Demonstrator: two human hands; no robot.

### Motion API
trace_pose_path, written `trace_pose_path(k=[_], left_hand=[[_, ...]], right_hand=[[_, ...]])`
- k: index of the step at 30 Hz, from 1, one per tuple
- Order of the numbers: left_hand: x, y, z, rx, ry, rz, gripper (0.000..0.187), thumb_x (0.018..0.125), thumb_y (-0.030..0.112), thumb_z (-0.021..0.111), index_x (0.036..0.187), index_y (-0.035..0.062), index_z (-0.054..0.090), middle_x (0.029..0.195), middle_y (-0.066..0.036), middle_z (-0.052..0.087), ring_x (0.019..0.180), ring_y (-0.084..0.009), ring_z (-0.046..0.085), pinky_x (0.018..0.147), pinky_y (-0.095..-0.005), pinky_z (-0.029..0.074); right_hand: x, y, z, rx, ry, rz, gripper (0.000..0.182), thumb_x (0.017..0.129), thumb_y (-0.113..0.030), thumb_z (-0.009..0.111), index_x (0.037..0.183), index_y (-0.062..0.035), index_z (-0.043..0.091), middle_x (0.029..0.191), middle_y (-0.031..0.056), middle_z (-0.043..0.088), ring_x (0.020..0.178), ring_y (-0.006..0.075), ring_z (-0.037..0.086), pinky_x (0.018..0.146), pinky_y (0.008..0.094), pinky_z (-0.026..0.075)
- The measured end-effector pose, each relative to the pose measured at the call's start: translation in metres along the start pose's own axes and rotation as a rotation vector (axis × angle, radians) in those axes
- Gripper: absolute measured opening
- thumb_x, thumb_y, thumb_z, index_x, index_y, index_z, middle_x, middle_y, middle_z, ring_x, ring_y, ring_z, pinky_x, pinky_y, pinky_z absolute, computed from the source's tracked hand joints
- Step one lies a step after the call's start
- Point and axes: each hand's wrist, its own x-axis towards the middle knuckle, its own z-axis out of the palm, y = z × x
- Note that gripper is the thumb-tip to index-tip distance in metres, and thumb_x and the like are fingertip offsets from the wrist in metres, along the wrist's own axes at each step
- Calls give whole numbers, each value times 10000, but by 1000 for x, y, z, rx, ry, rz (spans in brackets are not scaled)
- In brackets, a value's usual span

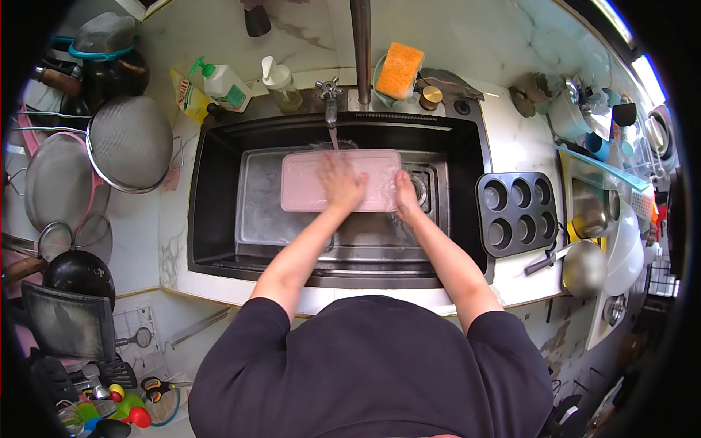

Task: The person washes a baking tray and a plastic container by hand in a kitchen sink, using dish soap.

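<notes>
A pink rectangular tray or lid [301, 188] with a raised rim is held over the dark sink [212, 197], under the running tap [331, 111]. Water falls onto its far edge and wets the surface. My left hand [342, 184] lies flat on the pink piece with its fingers spread, slightly blurred by motion. At the right end, my right hand [406, 196] grips the edge, the thumb side showing and the other fingers partly hidden. Below it in the basin is a wet metal sheet or tray [266, 225], and the drain [421, 186] shows at the right.
Behind the sink stand a green-pump bottle [225, 86], a clear soap dispenser [281, 86] and an orange sponge [400, 69]. A dark muffin tin [517, 214] lies on the right counter. Sieves [131, 142] and pans hang at the left; bowls [624, 248] crowd the far right.
</notes>
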Motion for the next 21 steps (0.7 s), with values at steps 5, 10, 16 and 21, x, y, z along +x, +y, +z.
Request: trace_pose_path(k=[5,10,16,21], left_hand=[[-6,58,0,-68,-16,272,618,815,387,397,1316,71,225,1351,-261,96,1244,-447,32,985,-552,64],[6,30,-14,-306,-200,835,557,793,339,457,1288,130,309,1348,-136,240,1263,-300,166,991,-531,110],[11,-41,-21,20,-136,399,540,804,373,447,1298,225,287,1380,-132,145,1279,-314,95,986,-553,76],[15,-76,-13,-197,114,-166,468,828,296,430,1245,97,352,1284,-205,320,1119,-375,382,915,-462,307]], right_hand=[[-3,8,3,-118,48,-40,335,914,-301,327,1125,-54,408,1092,58,478,1014,149,434,886,269,341],[-3,-15,-6,42,-8,-106,357,895,-328,376,1102,-39,415,1089,74,482,993,150,454,858,283,368],[13,-23,-42,-36,74,-159,366,875,-370,412,1028,-40,451,949,42,516,865,130,475,798,272,386],[21,-16,-73,-58,95,-125,386,884,-349,400,1101,-31,431,1043,60,504,937,139,470,836,282,374]])
